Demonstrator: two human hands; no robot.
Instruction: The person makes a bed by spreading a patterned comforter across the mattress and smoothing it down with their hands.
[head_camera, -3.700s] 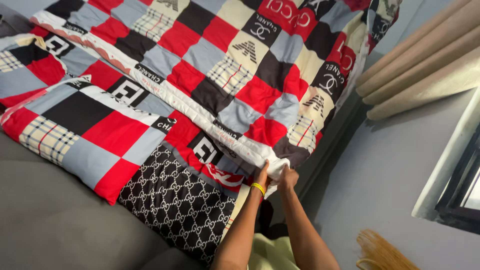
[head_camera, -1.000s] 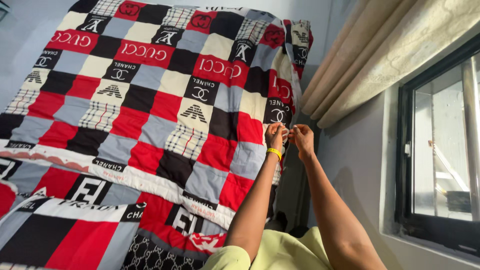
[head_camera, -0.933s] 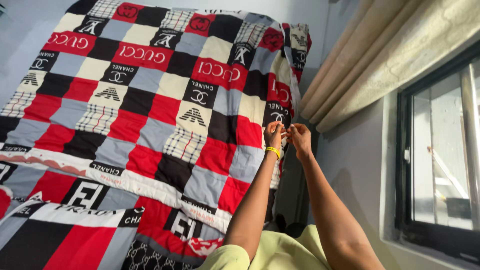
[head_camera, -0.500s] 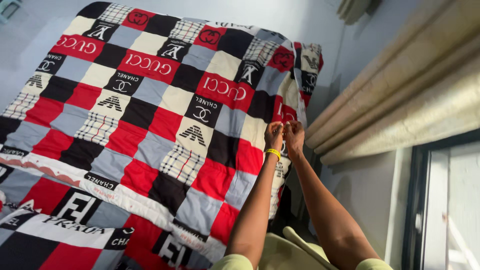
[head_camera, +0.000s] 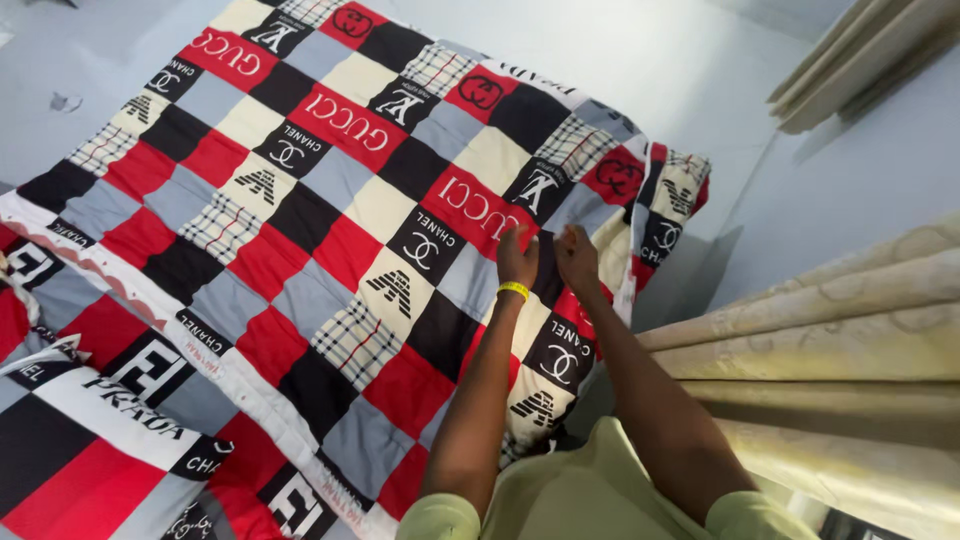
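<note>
A large patchwork quilt (head_camera: 300, 200) of red, black, grey, cream and plaid squares, many bearing printed emblems and lettering, covers most of the view. It lies spread over the bed, running from the upper middle of the frame down to the lower left, where a second folded layer of the same cloth (head_camera: 90, 440) with bigger squares overlaps it along a white seam. The quilt's right-hand edge drops over the side of the bed near the pale grey wall (head_camera: 700, 70).

Heavy beige curtains (head_camera: 840, 340) hang in thick folds at the right, close beside the person's right arm, and another bunch of the same curtain shows in the upper right corner.

The person, in a pale yellow-green top (head_camera: 590, 500), stretches both bare arms forward over the quilt. The left hand (head_camera: 517, 262) rests on the cloth near the right edge, its fingers curled down onto a black square; whether they pinch the fabric or only press on it cannot be told. The right hand (head_camera: 577, 258) sits just beside it, fingers bent onto the same black patch in a like manner, its grip equally unclear. The two hands are near each other but apart.

A thin yellow wristband (head_camera: 513, 290) circles the left wrist.
</note>
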